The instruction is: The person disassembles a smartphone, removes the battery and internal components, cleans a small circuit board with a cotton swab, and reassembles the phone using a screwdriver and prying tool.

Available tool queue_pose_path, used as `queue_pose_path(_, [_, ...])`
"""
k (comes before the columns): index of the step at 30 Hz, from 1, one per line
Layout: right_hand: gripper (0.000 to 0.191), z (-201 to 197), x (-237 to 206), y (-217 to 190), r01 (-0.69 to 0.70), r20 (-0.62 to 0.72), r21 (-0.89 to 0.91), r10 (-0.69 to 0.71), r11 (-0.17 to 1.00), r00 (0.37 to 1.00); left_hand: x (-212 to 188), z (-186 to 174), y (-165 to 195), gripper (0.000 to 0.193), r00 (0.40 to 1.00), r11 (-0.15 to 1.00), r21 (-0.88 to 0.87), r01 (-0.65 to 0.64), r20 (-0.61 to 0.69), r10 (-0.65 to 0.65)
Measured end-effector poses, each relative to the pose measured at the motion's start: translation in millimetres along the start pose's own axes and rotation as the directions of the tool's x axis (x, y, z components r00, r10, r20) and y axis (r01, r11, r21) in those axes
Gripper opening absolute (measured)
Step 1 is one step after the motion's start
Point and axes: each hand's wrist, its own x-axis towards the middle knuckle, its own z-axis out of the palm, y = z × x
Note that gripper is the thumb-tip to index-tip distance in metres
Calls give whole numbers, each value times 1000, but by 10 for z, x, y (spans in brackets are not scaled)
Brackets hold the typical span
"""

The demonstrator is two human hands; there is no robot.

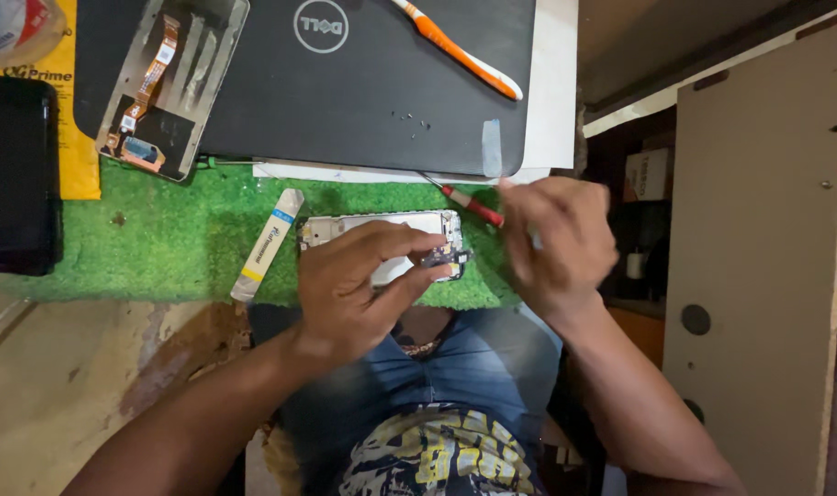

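Opened phone frame (381, 241): near front edge of green mat (161, 239), left hand (359, 285) fingers clamped on it. Right hand (556, 239): blurred, closed around red-handled screwdriver (469, 205). Closed laptop (363, 73) at back edge, toothbrush (460, 50) atop.
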Motion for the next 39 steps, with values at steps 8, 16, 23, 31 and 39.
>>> queue_pose_path(8, [15,-355,-104,-209,-272,174,552,210,788,962,-60,16,39,29,997,994,-91,58,56,-53])
queue_pose_path(16, [20,-365,-49,-256,55,68,425,-92,904,993,-115,30,74,26,989,974,-186,128,96,-111])
queue_pose_path(23, [31,-413,-17,-327,164,68,360,-202,919,977,-161,54,67,25,979,916,-352,192,128,-156])
queue_pose_path(31, [36,-475,-20,-317,195,98,292,-232,937,968,-222,99,71,23,942,755,-563,336,196,-273])
queue_pose_path(39, [34,-568,-24,-300,281,182,278,-337,919,924,-220,60,99,27,900,747,-501,436,258,-352])
